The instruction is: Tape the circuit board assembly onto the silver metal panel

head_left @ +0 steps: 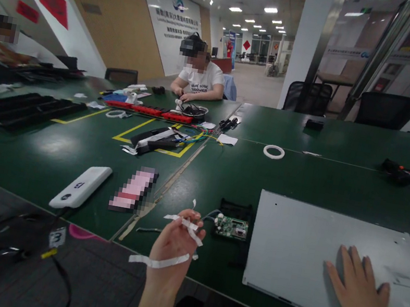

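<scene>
My left hand [173, 246] is raised over the near table edge, fingers curled, with white tape strips [186, 224] stuck to the fingertips and another strip [160, 262] hanging across the palm side. My right hand [357, 291] lies flat with fingers spread on a large grey metal panel [312, 241] on the green table [50, 152]. A small green circuit board [230, 227] with wires lies between the two hands, just left of the panel.
A white power bank [80, 186] and a pink phone [134, 188] lie at the near left. A white tape roll [273, 152] sits mid-table. Red parts, cables and black trays are further back. A person sits across the table; another sits far left.
</scene>
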{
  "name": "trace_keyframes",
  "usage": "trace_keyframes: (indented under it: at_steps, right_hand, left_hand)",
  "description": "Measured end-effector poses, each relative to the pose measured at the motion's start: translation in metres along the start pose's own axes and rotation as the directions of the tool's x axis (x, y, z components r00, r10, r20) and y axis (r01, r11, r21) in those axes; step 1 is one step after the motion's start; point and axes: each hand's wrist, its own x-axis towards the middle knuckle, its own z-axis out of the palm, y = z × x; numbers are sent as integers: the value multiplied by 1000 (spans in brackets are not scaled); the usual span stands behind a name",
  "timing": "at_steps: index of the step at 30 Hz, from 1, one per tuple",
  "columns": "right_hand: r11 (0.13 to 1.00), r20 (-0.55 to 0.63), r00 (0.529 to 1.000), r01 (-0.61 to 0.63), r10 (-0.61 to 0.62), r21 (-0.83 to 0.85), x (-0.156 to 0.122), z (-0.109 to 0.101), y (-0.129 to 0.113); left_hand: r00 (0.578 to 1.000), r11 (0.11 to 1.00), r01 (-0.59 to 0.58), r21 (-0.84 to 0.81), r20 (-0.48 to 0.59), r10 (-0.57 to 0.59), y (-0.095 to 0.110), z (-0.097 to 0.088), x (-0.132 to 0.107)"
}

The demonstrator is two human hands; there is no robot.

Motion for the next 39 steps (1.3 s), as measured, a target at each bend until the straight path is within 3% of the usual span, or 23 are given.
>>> trace_keyframes:
  at_steps: [5, 8, 10, 12, 14, 16, 18, 22, 27, 32, 35, 37, 39]
  right_hand:
    - [1000, -23, 1000, 16, -17, -17, -2, -2, -44]
    - [997, -54, 998, 41, -38, 63, -5, -27, -78]
    - [968, -73, 981, 187, -177, 167, -4, -50, -107]
    - [847, -41, 898, 427, -438, 317, 3, -71, -141]
    - [695, 7, 780, 553, -625, 460, 17, -83, -177]
    - [616, 52, 705, 579, -708, 534, 35, -85, -212]
    - [595, 114, 662, 567, -741, 570, 53, -80, -239]
    - [525, 129, 591, 569, -796, 632, 69, -64, -268]
    - [495, 12, 650, 568, -760, 657, 56, -58, -275]
    - [464, -92, 693, 569, -715, 679, 53, -77, -263]
    - [410, -170, 692, 587, -702, 699, 60, -94, -229]
    - [390, -185, 690, 586, -699, 710, 66, -100, -192]
    - [421, -177, 719, 567, -672, 708, 72, -96, -144]
  left_hand:
    - [993, 998, -67, -7, -96, 66, 11, -12, -2]
    - [989, 997, -77, 2, -123, 76, 16, -18, -6]
    - [989, 996, -85, 11, -124, 86, 17, -22, -8]
    - [987, 994, -103, 19, -125, 105, 18, -25, -11]
    - [985, 993, -115, 24, -123, 117, 18, -27, -12]
    - [986, 993, -114, 32, -117, 117, 18, -28, -14]
    - [988, 993, -107, 39, -112, 111, 19, -29, -16]
    - [984, 993, -114, 32, -134, 117, 20, -34, -18]
    - [981, 993, -114, 22, -154, 116, 18, -36, -18]
    - [987, 996, -86, 22, -134, 88, 13, -34, -18]
    - [990, 997, -71, 28, -119, 74, 10, -36, -17]
    - [992, 997, -64, 31, -110, 67, 8, -37, -16]
    - [993, 998, -54, 35, -105, 57, 6, -37, -15]
